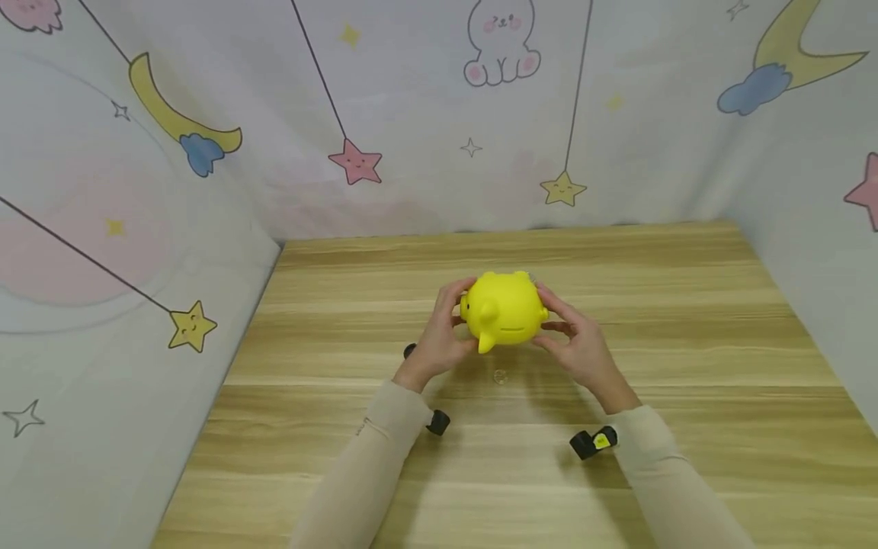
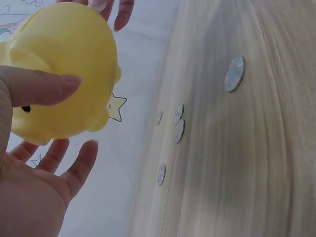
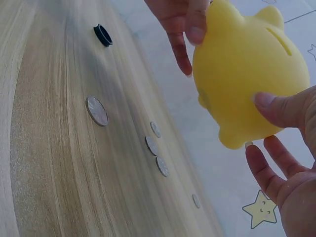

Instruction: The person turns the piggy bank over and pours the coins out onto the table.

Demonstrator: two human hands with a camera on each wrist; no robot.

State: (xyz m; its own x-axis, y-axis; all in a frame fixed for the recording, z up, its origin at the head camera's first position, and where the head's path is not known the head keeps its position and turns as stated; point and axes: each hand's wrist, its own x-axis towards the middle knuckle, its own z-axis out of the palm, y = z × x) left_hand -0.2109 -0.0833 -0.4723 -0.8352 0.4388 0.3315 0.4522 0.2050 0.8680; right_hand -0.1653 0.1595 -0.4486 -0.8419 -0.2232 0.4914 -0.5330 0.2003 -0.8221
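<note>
A yellow piggy bank is held up off the table between both hands, tipped so its coin slot faces the head camera. My left hand grips the snout end, thumb across its side in the left wrist view. The tail end is gripped by my right hand, its thumb on the body. By the right fingers, a small pale round thing shows; I cannot tell what it is. Under the bank, a silver coin lies on the table. Several coins, such as this one, appear in the wrist views.
On the wood-grain table, a black round cap lies beyond the coins, partly behind the left wrist in the head view. Cloth walls printed with stars and moons stand at the back and sides. Black wrist cameras sit by the sleeves.
</note>
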